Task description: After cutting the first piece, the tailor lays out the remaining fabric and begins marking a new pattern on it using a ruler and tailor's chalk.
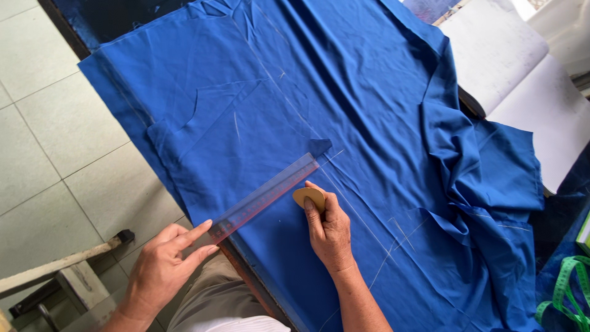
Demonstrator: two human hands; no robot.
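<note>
One clear ruler [264,197], lower centre, under the left hand's [163,267] spread fingers; right hand [329,230] pinches one tan tailor's chalk [309,197] on one blue cloth [344,92].

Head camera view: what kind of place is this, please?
Probably a tailoring or sewing workshop. Blue fabric with chalk lines covers the table, the right hand holds tailor's chalk beside a clear ruler, and a green measuring tape lies nearby.

We see matt blue cloth [369,92], smooth though creased; a clear glossy plastic ruler [264,198]; a tan chalk piece [309,197], perhaps waxy; matt white paper [522,74] far right; pale, faintly glossy floor tiles [55,141].
</note>
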